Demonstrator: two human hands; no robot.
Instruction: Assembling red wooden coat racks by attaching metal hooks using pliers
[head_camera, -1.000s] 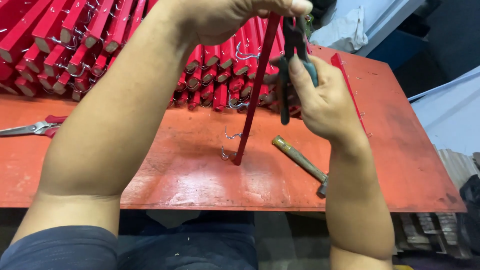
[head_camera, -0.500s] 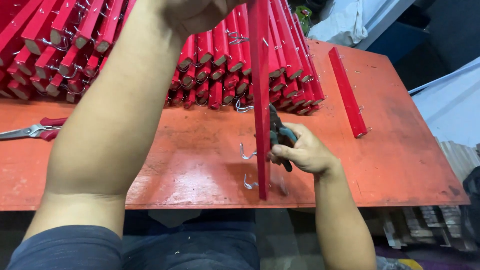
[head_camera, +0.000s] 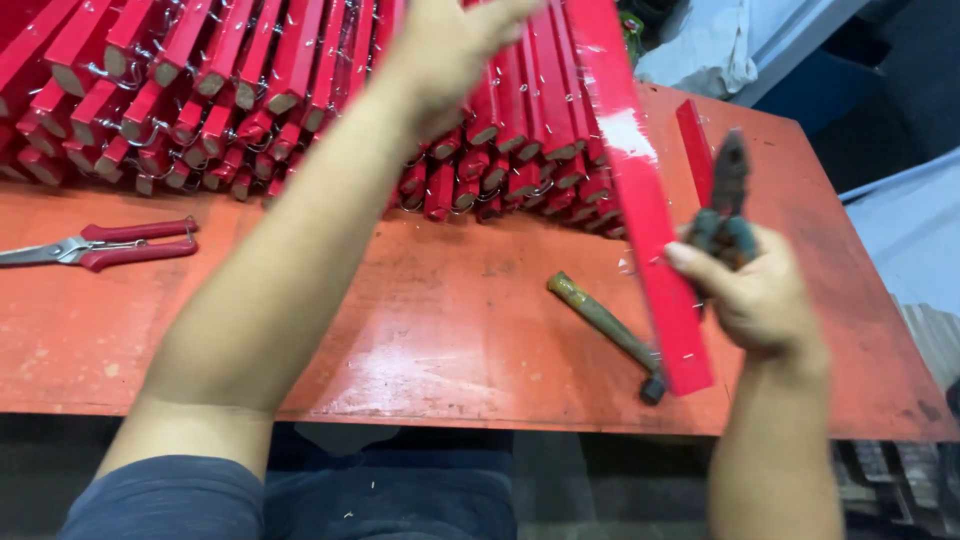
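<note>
My left hand (head_camera: 455, 45) is raised near the top of the view and holds the upper end of a long red flat stick (head_camera: 645, 200). The stick slants down to the right, and its lower end hangs over the small hammer (head_camera: 605, 330) lying on the red table (head_camera: 430, 340). My right hand (head_camera: 755, 285) grips dark pliers (head_camera: 725, 195) with their jaws pointing up, just right of the stick, my thumb touching the stick's edge.
A big stack of red sticks (head_camera: 250, 90) with wire hooks at their ends fills the back of the table. Red-handled scissors (head_camera: 100, 245) lie at the left. One more red stick (head_camera: 695, 150) lies at the right. The table's front edge is near my body.
The stick has tilted from upright on the table to slanting across the right side. My right hand with the pliers has risen from the table and moved right.
</note>
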